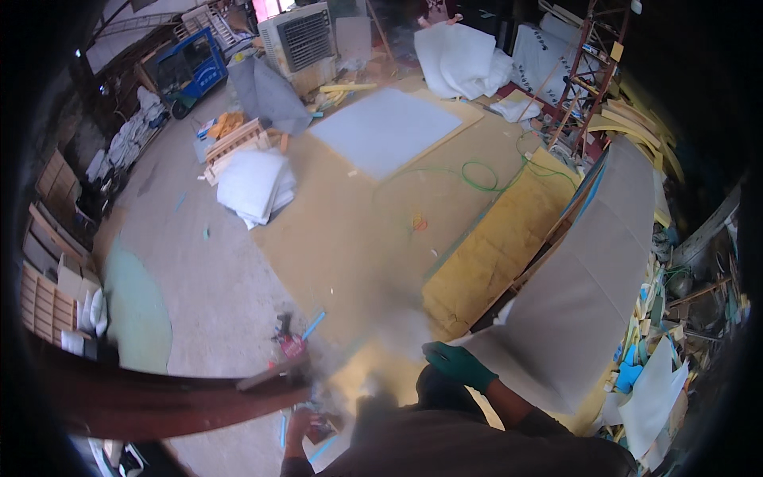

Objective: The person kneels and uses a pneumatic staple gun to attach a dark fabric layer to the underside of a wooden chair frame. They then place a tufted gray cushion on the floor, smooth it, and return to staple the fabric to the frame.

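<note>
From where I sit, the head camera gives me the person's right hand (459, 367) in a green glove, over the dark trouser leg (439, 389) and just beside the near left edge of a big grey sheet (588, 262). The fingers point left, but I cannot tell whether they grip anything or whether the glove touches the sheet. That sheet slopes along the right side of my view, with a yellow slab (497, 246) to its left and a heap of foam scraps (636, 342) on its other side. The left hand (299, 425) is bare, low in my view, next to a small brown object (322, 429) — blur keeps me from saying whether it is closed on that. A red tool (291, 343) lies on the floor farther out, near a reddish-brown beam (159, 401) that crosses at lower left. Ahead I see a pale flat sheet (387, 131), a loose green hose (477, 176) and a white folded stack (254, 187); at the far end, another person's hand (455, 19) is at a large white sheet (453, 60).
</note>
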### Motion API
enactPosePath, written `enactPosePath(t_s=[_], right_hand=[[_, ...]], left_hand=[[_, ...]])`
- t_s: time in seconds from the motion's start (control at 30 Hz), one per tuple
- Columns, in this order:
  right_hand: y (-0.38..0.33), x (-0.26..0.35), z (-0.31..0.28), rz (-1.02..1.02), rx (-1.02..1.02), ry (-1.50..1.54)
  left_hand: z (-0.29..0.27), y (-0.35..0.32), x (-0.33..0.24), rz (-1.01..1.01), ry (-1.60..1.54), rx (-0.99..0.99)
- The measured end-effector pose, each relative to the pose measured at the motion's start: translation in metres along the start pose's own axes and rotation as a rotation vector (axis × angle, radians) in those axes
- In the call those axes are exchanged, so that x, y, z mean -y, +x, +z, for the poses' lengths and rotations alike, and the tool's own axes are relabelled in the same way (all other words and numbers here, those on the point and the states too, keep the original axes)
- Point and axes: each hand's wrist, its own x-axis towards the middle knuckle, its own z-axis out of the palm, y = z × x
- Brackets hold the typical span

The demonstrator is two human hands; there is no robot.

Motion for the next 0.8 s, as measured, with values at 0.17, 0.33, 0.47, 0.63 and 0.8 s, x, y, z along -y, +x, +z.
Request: enactPosePath(t_s=[0.17,0.33,0.47,0.63,0.8], right_hand=[[0.038,-0.009,-0.06,0.182,-0.124,-0.015],[0.046,-0.077,-0.188,0.51,-0.836,-0.034],[0.037,-0.138,-0.277,0.576,-1.017,-0.729],[0.016,-0.174,-0.291,0.81,-1.051,-1.173],[0.016,-0.161,-0.289,0.814,-1.064,-1.047]], left_hand=[[-0.015,0.082,-0.133,0.274,0.243,-0.129],[-0.019,0.111,-0.166,0.134,0.361,-0.019],[-0.029,0.135,-0.189,-0.173,0.571,-0.019],[-0.011,0.206,-0.258,-0.098,0.589,0.096],[0.063,0.331,-0.352,0.326,1.333,0.178]])
